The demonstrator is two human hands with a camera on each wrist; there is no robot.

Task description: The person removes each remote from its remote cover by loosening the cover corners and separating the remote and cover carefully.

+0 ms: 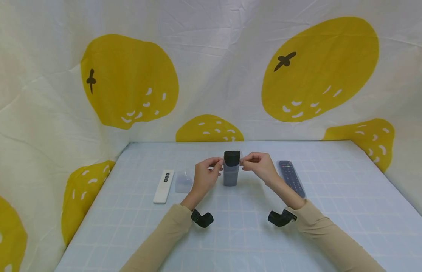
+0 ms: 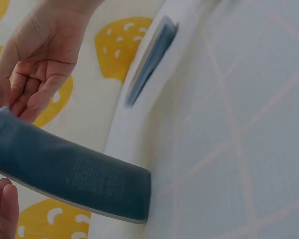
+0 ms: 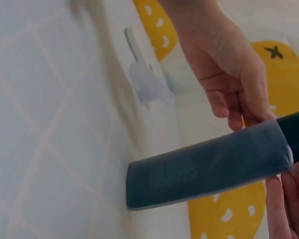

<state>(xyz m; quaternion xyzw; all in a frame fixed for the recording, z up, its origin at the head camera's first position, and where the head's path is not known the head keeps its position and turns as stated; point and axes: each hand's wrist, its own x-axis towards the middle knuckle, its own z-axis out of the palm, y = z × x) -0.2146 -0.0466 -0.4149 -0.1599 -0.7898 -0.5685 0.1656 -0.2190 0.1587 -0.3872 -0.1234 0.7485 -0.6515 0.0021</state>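
Note:
A dark remote control (image 1: pixel 232 158) stands upright on the table, most of its length inside a translucent sleeve cover (image 1: pixel 230 176). Its black upper end sticks out above the cover's rim. On one side, my left hand (image 1: pixel 206 174) pinches the cover's rim between thumb and forefinger. Opposite it, my right hand (image 1: pixel 260 166) pinches the other side of the rim the same way. In the left wrist view, rows of small print show through the cover (image 2: pixel 65 164). The right wrist view shows the remote's bare end (image 3: pixel 296 133) beyond the rim.
To the left lie a white remote (image 1: pixel 164 187) with several dark buttons and a flat translucent cover (image 1: pixel 183 182) beside it. Another dark remote (image 1: pixel 290 177) lies on the right, partly behind the right forearm. A lemon-print curtain (image 1: pixel 217 75) hangs behind the checked tablecloth (image 1: pixel 238 241).

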